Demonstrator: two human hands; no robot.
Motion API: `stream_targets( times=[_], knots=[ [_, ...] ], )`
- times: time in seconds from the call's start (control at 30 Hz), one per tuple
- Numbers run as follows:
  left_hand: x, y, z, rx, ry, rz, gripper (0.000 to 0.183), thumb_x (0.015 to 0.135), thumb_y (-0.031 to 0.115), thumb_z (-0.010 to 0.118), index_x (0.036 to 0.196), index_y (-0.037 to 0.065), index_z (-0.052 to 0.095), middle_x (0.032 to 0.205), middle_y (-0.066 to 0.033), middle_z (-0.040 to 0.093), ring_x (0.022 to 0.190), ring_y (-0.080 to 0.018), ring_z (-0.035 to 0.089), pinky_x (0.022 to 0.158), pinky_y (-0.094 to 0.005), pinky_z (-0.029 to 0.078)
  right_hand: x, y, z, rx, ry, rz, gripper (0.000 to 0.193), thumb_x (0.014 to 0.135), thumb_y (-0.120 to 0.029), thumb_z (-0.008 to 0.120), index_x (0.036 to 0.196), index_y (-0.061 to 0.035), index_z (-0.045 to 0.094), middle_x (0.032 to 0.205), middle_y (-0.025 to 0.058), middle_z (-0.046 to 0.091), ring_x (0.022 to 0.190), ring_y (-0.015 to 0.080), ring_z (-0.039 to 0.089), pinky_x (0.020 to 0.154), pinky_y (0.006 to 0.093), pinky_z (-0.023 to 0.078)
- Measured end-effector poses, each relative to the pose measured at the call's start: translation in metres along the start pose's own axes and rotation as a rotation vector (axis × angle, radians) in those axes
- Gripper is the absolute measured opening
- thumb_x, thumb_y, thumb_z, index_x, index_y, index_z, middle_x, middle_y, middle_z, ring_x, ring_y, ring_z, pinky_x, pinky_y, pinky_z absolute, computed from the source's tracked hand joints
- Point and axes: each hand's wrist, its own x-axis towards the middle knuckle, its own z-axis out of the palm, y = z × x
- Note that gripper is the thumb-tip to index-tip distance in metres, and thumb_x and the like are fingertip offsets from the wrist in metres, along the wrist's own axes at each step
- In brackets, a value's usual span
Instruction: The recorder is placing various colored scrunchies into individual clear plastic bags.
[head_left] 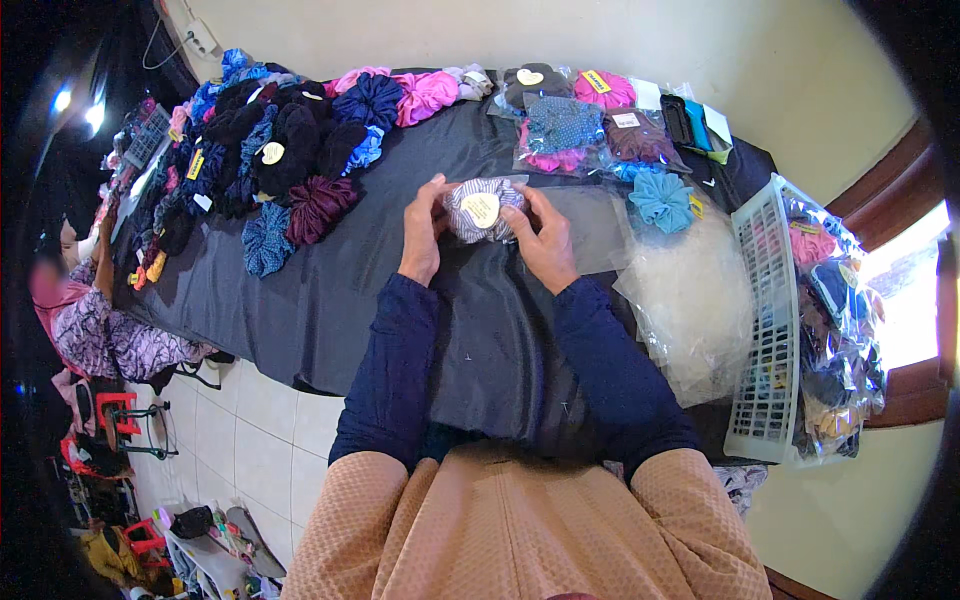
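Note:
Between my two hands, above the black cloth [400,275] on the table, is a grey-and-white striped scrunchie [468,228] with a cream heart-shaped tag on top. It sits in a clear plastic bag whose edge shows above it. My left hand [424,232] grips its left side, most fingers hidden behind. My right hand [543,240] holds the right side, thumb on the front by the tag. Just right of my right hand lie flat clear plastic bags [690,310]. A light-blue scrunchie [661,203] with a yellow tag rests at their far end.
Loose scrunchies [292,140] pile up at the far left. Bagged scrunchies [565,128] lie along the back. A white plastic basket [765,330] full of bagged pieces stands at the right edge. Another person [95,315] sits at the table's left end, beside a tiled floor [245,415].

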Motion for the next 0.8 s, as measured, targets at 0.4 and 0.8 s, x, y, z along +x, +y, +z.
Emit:
stream_targets(
  times=[0.4, 0.8],
  knots=[
    [-0.001, -0.011, 0.006, 0.232, -0.163, 0.06, 0.037, 0.082, 0.022, 0.073, 0.11, 0.0, 0.063, 0.095, -0.0005, 0.066, 0.082, -0.0072, 0.059, 0.074, -0.0222, 0.045, 0.004, -0.001, -0.01, 0.167, 0.087, 0.172, 0.031, 0.091, -0.016, 0.061, 0.114, 0.0043, 0.059, 0.1, 0.0029, 0.062, 0.088, 0.0079, 0.055, 0.078, 0.0224, 0.044],
    [-0.003, -0.02, 0.014, 0.368, -0.057, 0.155, 0.031, 0.084, 0.022, 0.072, 0.101, -0.003, 0.065, 0.085, 0.001, 0.065, 0.072, -0.0031, 0.056, 0.061, -0.0185, 0.042, 0.005, 0.005, -0.008, 0.263, 0.104, 0.158, 0.036, 0.086, -0.005, 0.064, 0.12, 0.0044, 0.055, 0.108, 0.0063, 0.062, 0.094, 0.0105, 0.057, 0.084, 0.0241, 0.045]
  ],
)
